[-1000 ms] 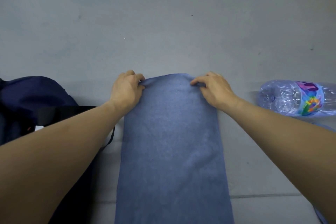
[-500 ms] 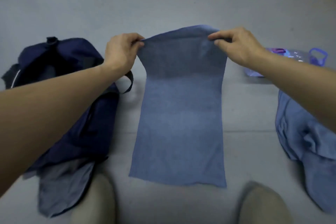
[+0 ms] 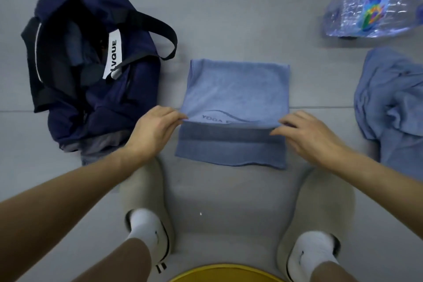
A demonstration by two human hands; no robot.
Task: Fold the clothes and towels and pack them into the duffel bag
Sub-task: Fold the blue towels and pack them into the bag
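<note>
Pinching what, exactly, are my hands?

Your left hand pinches the left corner of the blue towel's folded-over edge. Your right hand grips the right corner, it seems, though its thumb is hidden.

And the towel?

Flat on the floor, just ahead of your slippers, top layer short of the near edge. The navy duffel bag lies to its left, a crumpled blue garment and a water bottle to its right.
</note>
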